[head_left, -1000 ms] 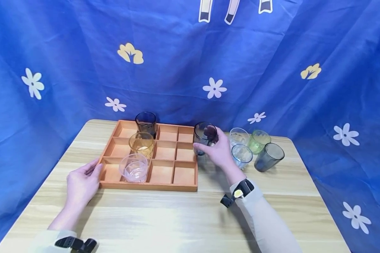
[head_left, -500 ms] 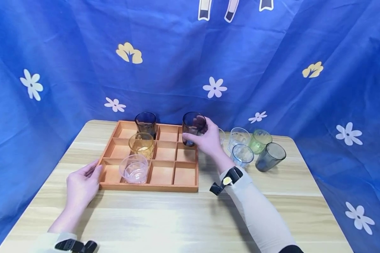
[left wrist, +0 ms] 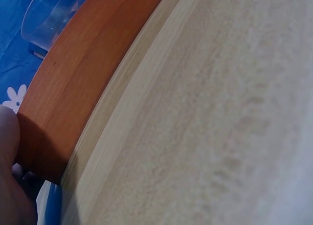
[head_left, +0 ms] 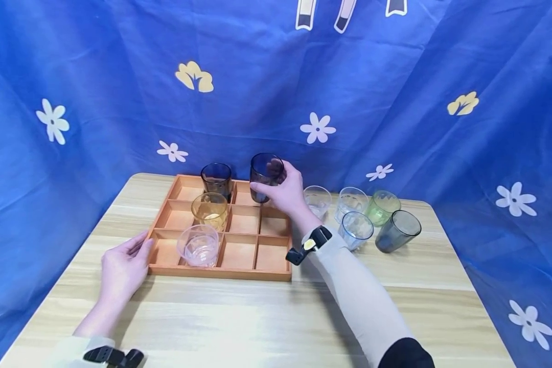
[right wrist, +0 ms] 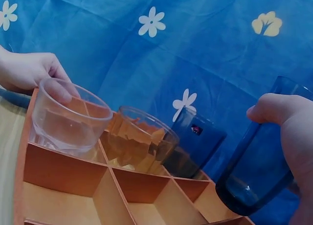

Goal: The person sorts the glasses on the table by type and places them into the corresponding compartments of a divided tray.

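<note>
In the head view my right hand grips a dark smoked drinking glass upright, thumb in front. It is above the back row of the wooden compartment tray; the right wrist view shows the held glass raised over the dividers. My left hand holds the tray's left wall near the front corner, with some fingers hidden. One column of the tray bears another dark glass, an amber glass and a clear glass, from back to front.
On the table, right of the tray, stand two clear glasses, a light blue glass, a green glass and a tilted grey glass. A blue curtain hangs right behind the table.
My right hand has carried the dark glass leftward and up, from the tray's right edge to above its back row. A clear glass behind that hand has come into sight. My left hand stays put.
</note>
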Available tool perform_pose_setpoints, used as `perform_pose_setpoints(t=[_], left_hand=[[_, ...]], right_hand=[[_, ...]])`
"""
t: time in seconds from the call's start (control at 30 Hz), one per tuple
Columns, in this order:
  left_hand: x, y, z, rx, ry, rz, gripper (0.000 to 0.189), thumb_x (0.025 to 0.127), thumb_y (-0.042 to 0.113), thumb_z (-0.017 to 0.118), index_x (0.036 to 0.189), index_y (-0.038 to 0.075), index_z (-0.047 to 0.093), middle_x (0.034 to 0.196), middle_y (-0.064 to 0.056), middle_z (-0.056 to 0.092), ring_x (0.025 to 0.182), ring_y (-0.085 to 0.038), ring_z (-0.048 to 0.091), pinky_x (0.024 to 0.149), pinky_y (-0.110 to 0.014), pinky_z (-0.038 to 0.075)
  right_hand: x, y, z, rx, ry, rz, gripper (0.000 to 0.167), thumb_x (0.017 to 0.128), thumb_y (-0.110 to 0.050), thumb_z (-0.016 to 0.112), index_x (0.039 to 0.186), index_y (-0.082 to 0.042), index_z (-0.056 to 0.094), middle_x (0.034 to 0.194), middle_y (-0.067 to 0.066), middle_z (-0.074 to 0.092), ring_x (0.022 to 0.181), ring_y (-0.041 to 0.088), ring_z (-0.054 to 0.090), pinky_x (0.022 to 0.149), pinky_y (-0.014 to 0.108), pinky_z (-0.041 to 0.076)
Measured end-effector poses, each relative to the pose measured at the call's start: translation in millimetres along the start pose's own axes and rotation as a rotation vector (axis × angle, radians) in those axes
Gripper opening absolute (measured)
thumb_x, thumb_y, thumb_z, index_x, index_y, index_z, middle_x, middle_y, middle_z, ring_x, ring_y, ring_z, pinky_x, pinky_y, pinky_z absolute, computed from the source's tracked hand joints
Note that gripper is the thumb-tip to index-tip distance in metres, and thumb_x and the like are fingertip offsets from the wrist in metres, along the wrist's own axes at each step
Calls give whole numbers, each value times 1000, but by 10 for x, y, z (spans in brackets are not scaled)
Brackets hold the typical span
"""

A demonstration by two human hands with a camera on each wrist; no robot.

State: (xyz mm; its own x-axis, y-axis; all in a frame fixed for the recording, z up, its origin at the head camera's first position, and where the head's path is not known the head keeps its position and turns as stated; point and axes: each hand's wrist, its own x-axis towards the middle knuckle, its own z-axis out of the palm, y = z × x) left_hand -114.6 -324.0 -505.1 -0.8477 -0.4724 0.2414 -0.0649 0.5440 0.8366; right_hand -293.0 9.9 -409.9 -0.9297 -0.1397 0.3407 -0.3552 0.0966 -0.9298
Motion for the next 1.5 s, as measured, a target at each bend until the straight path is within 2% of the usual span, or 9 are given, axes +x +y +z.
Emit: perform_pose_setpoints(t=[0.17, 0.37, 0.5, 0.73, 0.97, 1.23, 1.5], left_hand=[[-5, 28, 12, -1, 16, 29, 32, 103, 13, 71, 129, -5, 73, 117, -24, 72, 86, 26, 52, 75, -1, 48], [-3, 30, 1, 3, 14, 26, 32, 103, 12, 70, 129, -6, 72, 118, -25, 72, 87, 26, 52, 76, -1, 48], [-9, 25, -2, 3, 10, 26, 32, 103, 12, 70, 129, -6, 72, 118, -25, 71, 88, 25, 53, 76, -1, 48], [-14, 36, 8, -4, 7, 34, 31, 102, 10, 70, 128, -7, 72, 118, -25, 72, 87, 25, 53, 75, -2, 48], [-15, 43, 8, -15, 10, 38, 31, 102, 8, 70, 127, -9, 72, 116, -27, 72, 87, 25, 54, 75, -2, 49], [-20, 60, 8, -13, 7, 39, 31, 102, 10, 71, 128, -8, 72, 117, -26, 72, 89, 24, 54, 76, -2, 49], [-22, 49, -1, -20, 0, 23, 32, 102, 10, 70, 129, -7, 72, 119, -25, 71, 89, 23, 55, 76, -3, 49]], right_hand=[[98, 97, 82, -21, -14, -6, 72, 74, -12, 99, 134, 2, 63, 127, 22, 70, 116, 34, 69, 97, 30, 58], [195, 199, 180, -73, -49, -32, 70, 76, -14, 98, 134, 1, 63, 124, 16, 71, 112, 28, 70, 94, 28, 58], [229, 276, 263, -91, -55, -20, 72, 74, -16, 99, 135, 0, 64, 123, 14, 71, 109, 25, 70, 92, 27, 58], [231, 418, 371, -68, -71, 15, 68, 73, -13, 99, 130, 3, 65, 122, 19, 71, 105, 22, 69, 91, 27, 58], [218, 518, 415, -130, -78, 50, 68, 73, -16, 99, 130, 1, 65, 121, 12, 71, 111, 22, 66, 95, 28, 55], [203, 620, 441, -139, -80, 60, 71, 71, -18, 101, 130, -1, 64, 117, 9, 70, 105, 16, 65, 93, 27, 56], [181, 620, 466, -176, -89, 65, 77, 73, -20, 101, 136, 0, 62, 124, 9, 68, 114, 19, 63, 99, 27, 53]])
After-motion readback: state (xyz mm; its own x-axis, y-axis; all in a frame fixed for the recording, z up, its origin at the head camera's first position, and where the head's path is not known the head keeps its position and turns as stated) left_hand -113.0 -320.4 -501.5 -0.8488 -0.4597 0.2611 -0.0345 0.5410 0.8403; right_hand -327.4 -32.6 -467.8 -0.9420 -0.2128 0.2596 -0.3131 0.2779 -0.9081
